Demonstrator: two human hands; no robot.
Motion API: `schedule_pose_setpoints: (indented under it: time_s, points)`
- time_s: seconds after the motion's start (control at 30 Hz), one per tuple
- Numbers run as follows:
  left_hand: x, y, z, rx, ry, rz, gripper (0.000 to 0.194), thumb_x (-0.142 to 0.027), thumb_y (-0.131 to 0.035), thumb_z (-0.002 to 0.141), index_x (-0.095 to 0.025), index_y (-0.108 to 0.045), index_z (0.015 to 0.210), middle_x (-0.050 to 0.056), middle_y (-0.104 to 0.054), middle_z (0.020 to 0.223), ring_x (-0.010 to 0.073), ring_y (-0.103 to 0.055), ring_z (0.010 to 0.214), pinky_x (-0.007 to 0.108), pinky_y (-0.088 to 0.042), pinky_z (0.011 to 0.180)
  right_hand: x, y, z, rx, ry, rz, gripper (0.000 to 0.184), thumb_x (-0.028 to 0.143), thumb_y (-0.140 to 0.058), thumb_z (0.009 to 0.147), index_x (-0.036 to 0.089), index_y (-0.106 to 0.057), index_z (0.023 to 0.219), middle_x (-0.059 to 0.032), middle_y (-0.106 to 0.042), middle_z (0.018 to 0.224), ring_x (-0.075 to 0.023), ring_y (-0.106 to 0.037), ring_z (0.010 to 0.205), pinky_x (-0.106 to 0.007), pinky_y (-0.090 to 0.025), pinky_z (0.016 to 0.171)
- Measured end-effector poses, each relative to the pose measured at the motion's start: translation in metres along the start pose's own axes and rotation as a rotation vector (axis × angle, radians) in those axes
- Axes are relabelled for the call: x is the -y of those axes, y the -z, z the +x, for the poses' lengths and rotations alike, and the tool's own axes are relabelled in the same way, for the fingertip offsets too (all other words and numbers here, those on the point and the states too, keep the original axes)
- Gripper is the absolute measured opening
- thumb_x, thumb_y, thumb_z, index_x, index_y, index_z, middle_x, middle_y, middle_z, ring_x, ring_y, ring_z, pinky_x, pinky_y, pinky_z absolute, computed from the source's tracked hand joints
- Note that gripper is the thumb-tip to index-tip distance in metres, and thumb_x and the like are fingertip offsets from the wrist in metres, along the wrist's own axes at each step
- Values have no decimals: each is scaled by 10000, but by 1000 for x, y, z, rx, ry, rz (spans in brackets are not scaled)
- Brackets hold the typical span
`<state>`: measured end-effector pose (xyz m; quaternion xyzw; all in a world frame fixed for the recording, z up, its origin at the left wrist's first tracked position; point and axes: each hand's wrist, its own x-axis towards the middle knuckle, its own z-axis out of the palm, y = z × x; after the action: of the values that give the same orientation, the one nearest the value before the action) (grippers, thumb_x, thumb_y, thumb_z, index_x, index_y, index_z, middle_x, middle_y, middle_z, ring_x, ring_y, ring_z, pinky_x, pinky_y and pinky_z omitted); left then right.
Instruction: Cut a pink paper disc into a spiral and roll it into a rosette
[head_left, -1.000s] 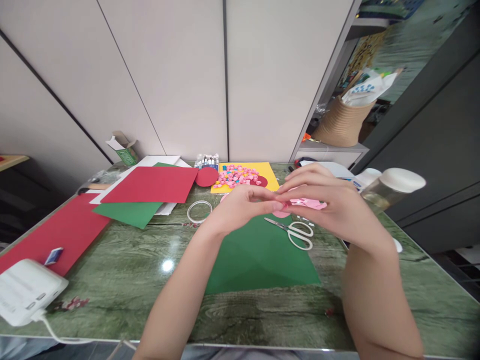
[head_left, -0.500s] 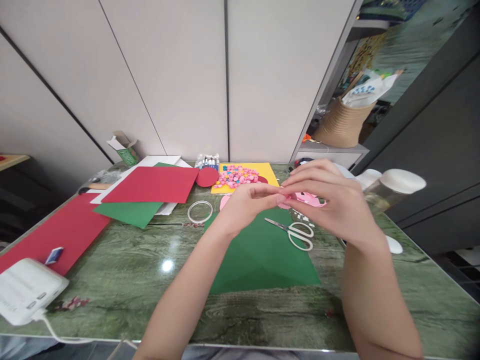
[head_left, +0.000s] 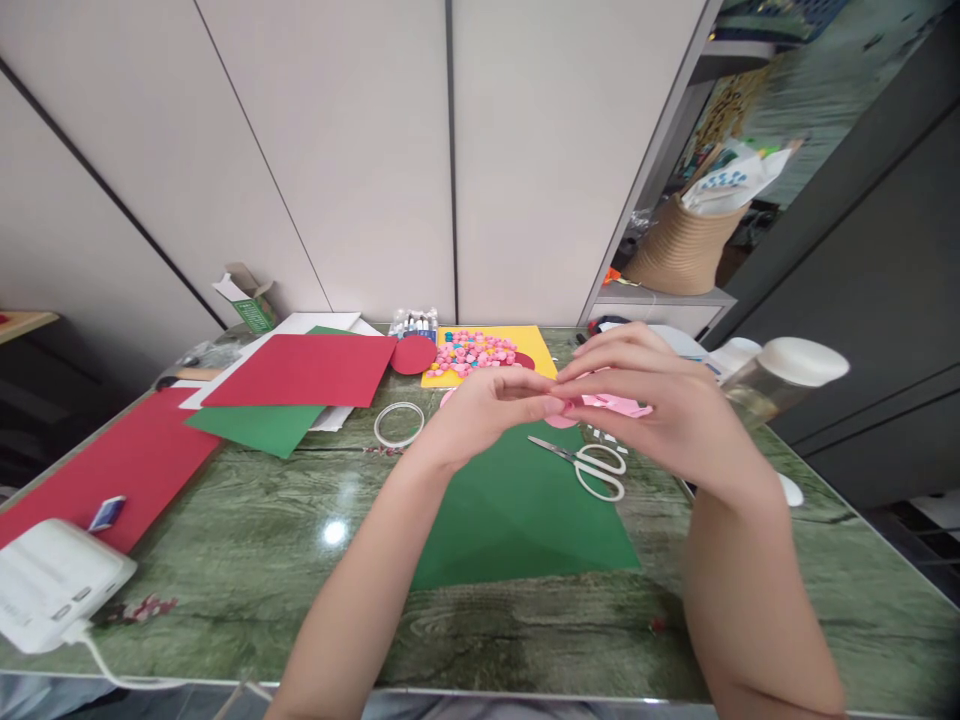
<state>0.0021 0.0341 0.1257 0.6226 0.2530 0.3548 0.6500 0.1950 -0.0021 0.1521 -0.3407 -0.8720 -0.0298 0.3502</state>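
Observation:
Above the green paper sheet (head_left: 517,520), my left hand (head_left: 487,412) and my right hand (head_left: 664,415) meet fingertip to fingertip. Both are closed in a pinch on a small pink paper piece (head_left: 571,404), mostly hidden by the fingers, so its exact shape cannot be made out. Pink paper strips (head_left: 619,404) lie behind my right hand, and a round pink paper piece (head_left: 561,420) shows under the fingers. White-handled scissors (head_left: 596,468) rest on the green sheet's right edge, just below my right hand. Beyond my hands, many small pink, yellow and blue folded pieces (head_left: 472,352) are heaped on a yellow sheet (head_left: 541,342).
Left of my hands lie a tape roll (head_left: 399,443), a red paper circle (head_left: 414,354) and stacked red paper (head_left: 300,370). A white charger (head_left: 64,580) with a cable sits at the front left. A lidded clear container (head_left: 772,385) stands at the right.
My fingertips shift slightly up and back down while staying together on the pink paper piece. The things on the table stay where they were.

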Motion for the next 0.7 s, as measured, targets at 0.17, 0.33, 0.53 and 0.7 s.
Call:
schedule_pose_setpoints:
  time_s: [0.17,0.33,0.53,0.7]
  points:
    - [-6,9,-6,83,36,266,130,-303,-689,740,-193,-727,798,18,-715,795,138,-613,783,296,-449,801,3,0,0,92,21,99,83,240,-679,818,244,-699,898,-23,-698,962,-213,-566,981,-386,-474,861]
    - [-7,8,-6,67,35,283,129,-304,-691,736,-198,-729,798,16,-714,815,142,-614,800,299,-445,817,5,-2,2,82,29,91,72,221,-680,817,225,-699,886,-28,-699,940,-203,-570,960,-367,-477,844]
    - [2,-4,1,-42,-26,-76,148,-234,-690,740,-151,-727,856,42,-721,836,149,-649,839,317,-460,886,1,-5,1,-107,33,-55,94,208,-674,821,248,-672,906,-18,-705,928,-214,-578,948,-386,-483,850]
    - [5,-7,2,-60,-70,-154,154,-257,-711,730,-165,-735,850,35,-727,833,149,-653,838,321,-462,892,3,-4,1,-147,10,-73,126,241,-679,818,272,-659,939,-16,-700,934,-229,-592,954,-408,-493,844]
